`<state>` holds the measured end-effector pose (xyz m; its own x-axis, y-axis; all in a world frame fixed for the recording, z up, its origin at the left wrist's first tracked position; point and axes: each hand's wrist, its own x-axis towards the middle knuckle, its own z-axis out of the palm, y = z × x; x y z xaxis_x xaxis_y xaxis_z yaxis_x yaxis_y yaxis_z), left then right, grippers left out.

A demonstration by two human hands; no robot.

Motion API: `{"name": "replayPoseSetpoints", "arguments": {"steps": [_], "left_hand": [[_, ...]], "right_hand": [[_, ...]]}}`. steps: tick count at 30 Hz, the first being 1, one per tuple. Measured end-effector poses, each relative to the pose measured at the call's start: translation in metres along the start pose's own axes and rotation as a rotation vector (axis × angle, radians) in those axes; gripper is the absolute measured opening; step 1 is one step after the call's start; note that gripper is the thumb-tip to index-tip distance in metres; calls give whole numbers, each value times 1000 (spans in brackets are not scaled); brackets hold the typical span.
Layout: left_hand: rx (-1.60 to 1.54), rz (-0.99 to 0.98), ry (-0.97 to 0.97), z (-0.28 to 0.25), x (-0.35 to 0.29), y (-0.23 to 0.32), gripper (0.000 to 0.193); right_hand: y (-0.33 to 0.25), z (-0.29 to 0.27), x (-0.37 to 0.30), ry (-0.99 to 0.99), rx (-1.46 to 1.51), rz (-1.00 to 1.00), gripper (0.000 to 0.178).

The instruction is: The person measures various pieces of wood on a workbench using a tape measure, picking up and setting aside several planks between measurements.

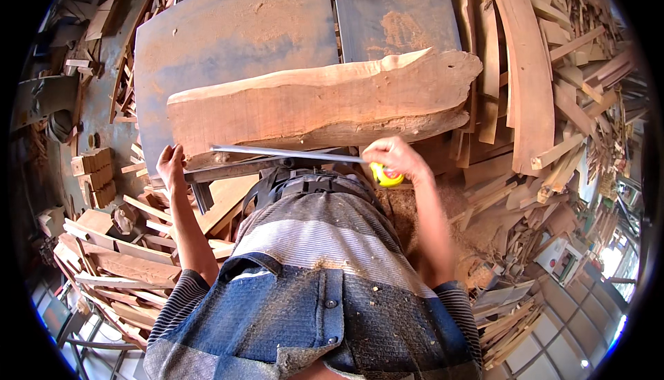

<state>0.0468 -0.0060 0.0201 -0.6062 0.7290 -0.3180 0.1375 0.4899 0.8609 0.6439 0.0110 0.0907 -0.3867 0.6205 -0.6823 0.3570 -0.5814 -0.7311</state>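
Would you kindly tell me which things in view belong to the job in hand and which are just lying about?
Seemingly in use: tape measure, in the right hand; slab, by the left hand; metal top, under the slab.

Probably lying about: blocks, left; boards, right.

yellow tape measure (385,176) is gripped in right hand (395,154), blade (290,152) extended beside wooden slab (311,103); left hand (171,163) is positioned near slab's left end.
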Motion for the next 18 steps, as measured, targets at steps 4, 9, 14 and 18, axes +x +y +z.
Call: {"name": "replayPoseSetpoints", "arguments": {"steps": [4,9,14,18], "left_hand": [[50,89,-46,30,-14,29,19],[409,148,51,19,8,-5,62],[793,152,142,-3,29,-30,74],[440,50,-37,8,36,-18,69]], "right_hand": [[45,17,-21,-77,151,-95,29],[116,-8,-83,291,514,148,40],[146,-75,-69,848,852,17,27],[167,-138,-36,1098,915,221,53]]}}
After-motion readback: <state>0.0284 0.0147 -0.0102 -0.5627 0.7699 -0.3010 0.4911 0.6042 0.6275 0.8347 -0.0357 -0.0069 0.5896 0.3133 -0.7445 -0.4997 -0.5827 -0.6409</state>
